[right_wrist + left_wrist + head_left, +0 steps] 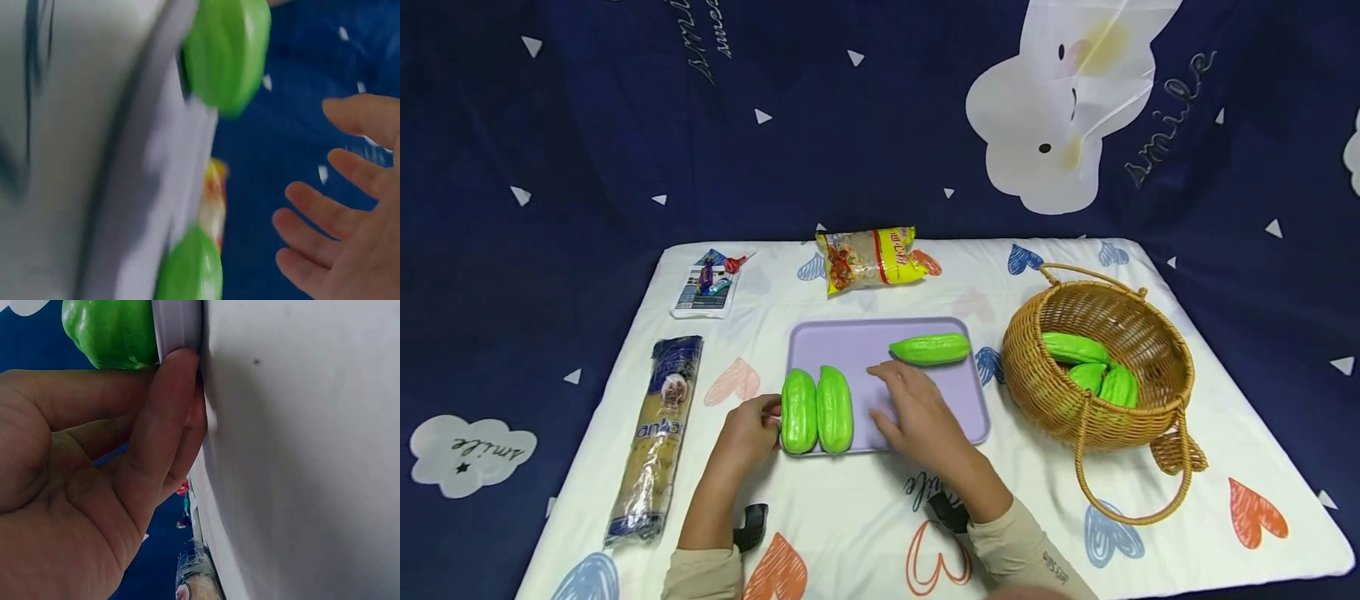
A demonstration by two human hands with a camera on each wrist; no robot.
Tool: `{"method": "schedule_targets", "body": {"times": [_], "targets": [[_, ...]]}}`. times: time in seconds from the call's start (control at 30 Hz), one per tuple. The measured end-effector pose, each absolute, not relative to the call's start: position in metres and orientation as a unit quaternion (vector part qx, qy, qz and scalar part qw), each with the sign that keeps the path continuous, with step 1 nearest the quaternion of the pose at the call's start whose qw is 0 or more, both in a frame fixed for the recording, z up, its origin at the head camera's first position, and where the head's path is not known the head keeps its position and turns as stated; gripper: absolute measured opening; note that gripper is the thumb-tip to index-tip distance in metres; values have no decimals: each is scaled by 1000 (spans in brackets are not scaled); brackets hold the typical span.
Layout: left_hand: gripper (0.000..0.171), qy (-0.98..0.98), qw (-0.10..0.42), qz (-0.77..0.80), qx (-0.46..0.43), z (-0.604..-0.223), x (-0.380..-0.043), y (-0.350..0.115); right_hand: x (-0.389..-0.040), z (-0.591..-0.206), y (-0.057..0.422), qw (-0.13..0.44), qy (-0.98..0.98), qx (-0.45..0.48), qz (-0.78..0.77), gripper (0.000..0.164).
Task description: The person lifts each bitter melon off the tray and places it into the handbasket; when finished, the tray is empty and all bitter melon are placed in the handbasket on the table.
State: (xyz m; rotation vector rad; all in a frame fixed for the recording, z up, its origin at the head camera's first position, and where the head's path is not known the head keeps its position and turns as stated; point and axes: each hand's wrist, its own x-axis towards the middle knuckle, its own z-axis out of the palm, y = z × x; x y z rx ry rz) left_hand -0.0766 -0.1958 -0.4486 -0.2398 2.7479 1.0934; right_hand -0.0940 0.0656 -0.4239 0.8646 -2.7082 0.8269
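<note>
A lilac tray (872, 327) holds several green ridged gourds. Two of them, the left gourd (799, 412) and its neighbour (835, 410), stand side by side at the tray's left end; a third gourd (930, 349) lies crosswise at the far right corner. My left hand (748, 432) holds the tray's left edge, bent fingertips against its wall (177, 328), just by the left gourd (112, 334). Over the middle of the tray hovers my right hand (921, 417), fingers spread and grasping nothing; the right wrist view shows this hand (350, 212) apart from the gourds.
A wicker basket (1037, 392) with more green gourds stands right of the tray, its handle folded toward me. Behind the tray lies a yellow snack bag (876, 258). To the left are a long clear packet (655, 442) and a small white pack (700, 292) with sweets on top.
</note>
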Motion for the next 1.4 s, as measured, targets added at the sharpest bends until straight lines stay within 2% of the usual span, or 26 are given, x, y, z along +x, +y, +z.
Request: {"method": "schedule_targets", "body": {"times": [0.1,0.23,0.67,1.13,1.4], "targets": [[37,923,83,369,-76,-448,-76,-193,-90,-430,49,32,-916,313,249,60],[37,921,85,372,-78,-446,-77,-191,-89,-437,35,-18,-917,327,229,65],[37,924,81,364,-81,-447,-78,-188,-88,-444,26,-69,-914,320,241,52],[38,925,87,360,-92,-452,-76,-190,-87,-437,33,-49,-915,285,283,46],[38,927,88,354,-88,-450,-75,-194,-90,-398,66,63,-905,225,356,51]]}}
